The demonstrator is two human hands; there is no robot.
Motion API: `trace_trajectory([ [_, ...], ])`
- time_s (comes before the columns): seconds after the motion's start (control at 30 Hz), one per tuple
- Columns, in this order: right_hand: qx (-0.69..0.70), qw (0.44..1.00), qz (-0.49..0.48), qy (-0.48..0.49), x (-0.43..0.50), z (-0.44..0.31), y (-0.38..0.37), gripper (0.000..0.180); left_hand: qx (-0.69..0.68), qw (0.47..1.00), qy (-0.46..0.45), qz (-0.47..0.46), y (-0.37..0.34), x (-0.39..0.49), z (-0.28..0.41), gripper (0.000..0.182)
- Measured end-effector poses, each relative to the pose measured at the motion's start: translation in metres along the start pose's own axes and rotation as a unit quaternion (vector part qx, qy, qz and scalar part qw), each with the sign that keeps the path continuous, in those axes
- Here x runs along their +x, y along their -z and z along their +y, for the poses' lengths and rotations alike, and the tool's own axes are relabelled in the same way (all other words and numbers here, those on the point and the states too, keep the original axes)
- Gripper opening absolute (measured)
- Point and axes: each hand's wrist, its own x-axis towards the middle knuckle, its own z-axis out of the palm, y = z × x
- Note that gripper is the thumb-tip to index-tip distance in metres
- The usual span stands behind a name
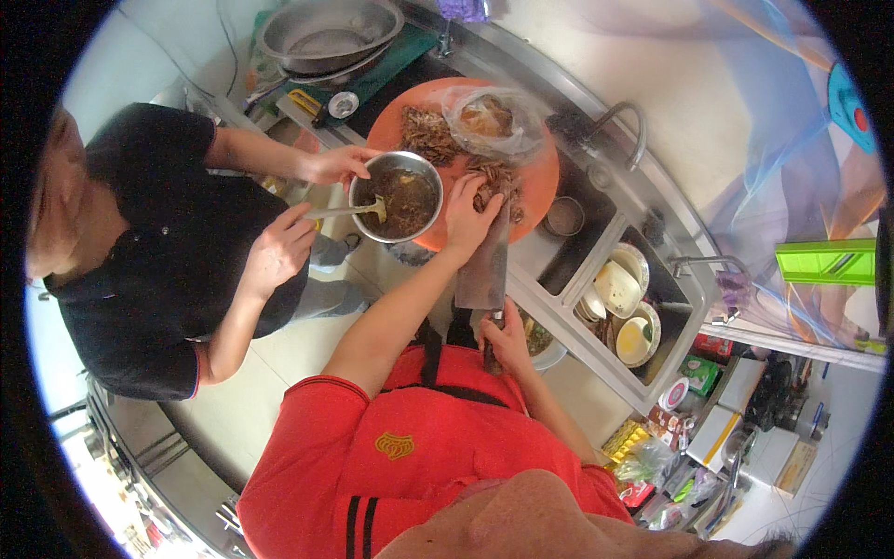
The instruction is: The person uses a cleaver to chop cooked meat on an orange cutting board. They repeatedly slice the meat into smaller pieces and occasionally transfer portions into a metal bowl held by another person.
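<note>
My right hand (506, 339) grips the handle of a broad Chinese cleaver (483, 269), whose blade points away from me. The fingers of my left hand (471, 213) rest on a heap of dark sliced food, perhaps meat (492, 175), beside the blade's far end. Beneath it lies a round orange cutting board (539, 185). Farther back on the board are another dark pile of cut food (426, 136) and a clear plastic bag (489, 122) with something brown inside. Some of the cut food is hidden by my left hand.
On the left, a person in black (167, 230) holds a metal bowl (397, 197) of dark liquid over the board's edge, with a spoon-like utensil (342, 211) in it. Dishes (621, 290) fill part of the sink (656, 370). Metal basins (332, 35) stand at the back.
</note>
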Motion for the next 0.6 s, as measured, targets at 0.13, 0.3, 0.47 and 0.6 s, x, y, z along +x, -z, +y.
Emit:
trace_trajectory([
  [0.13, -0.012, 1.0, 0.011, 0.006, -0.003, -0.005, -0.002, 0.026, -0.015, 1.0, 0.02, -0.002, -0.001, -0.001, 0.007, 0.039],
  [0.3, -0.088, 0.996, 0.015, 0.01, -0.014, -0.025, 0.0, 0.027, -0.014, 0.999, -0.037, 0.026, 0.006, 0.008, 0.029, 0.038],
  [0.47, -0.113, 0.993, -0.012, 0.015, -0.03, -0.05, -0.008, 0.027, -0.028, 0.995, -0.061, 0.075, 0.028, 0.014, 0.052, 0.037],
  [0.6, -0.121, 0.989, -0.079, 0.0, -0.034, -0.068, -0.017, 0.028, 0.038, 0.994, -0.039, 0.091, 0.058, 0.016, 0.058, 0.037],
])
